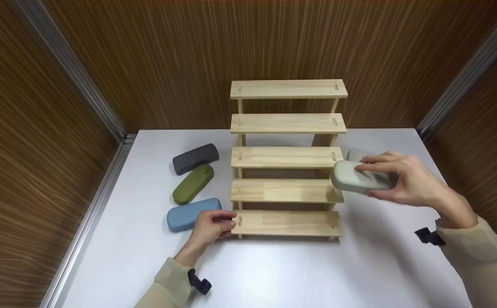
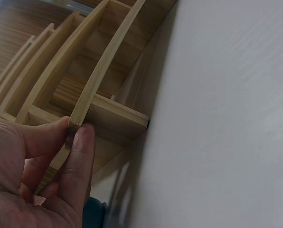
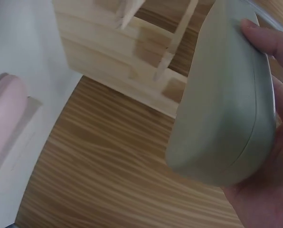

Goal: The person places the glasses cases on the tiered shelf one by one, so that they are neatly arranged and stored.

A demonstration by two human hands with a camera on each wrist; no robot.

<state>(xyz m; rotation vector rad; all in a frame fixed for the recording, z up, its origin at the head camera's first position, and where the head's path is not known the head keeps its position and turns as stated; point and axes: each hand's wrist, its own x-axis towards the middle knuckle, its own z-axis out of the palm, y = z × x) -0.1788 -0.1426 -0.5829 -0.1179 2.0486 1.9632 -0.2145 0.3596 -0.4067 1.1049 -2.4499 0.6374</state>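
My right hand (image 1: 413,179) grips a pale grey-green glasses case (image 1: 351,177), held up beside the right end of the wooden tiered shelf (image 1: 287,157). The right wrist view shows that glasses case (image 3: 222,104) shut, its seam running along the side. At the shelf's front left corner, my left hand (image 1: 210,229) pinches the end of the lowest board between thumb and fingers. The same left hand (image 2: 46,161) shows the pinch close up in the left wrist view.
Left of the shelf lie a dark grey case (image 1: 196,158), an olive green case (image 1: 193,184) and a blue case (image 1: 190,215). A whitish case (image 1: 356,154) is partly hidden behind my right hand. A pink case (image 3: 7,114) shows in the right wrist view. Wood-grain panels (image 1: 167,64) enclose the table.
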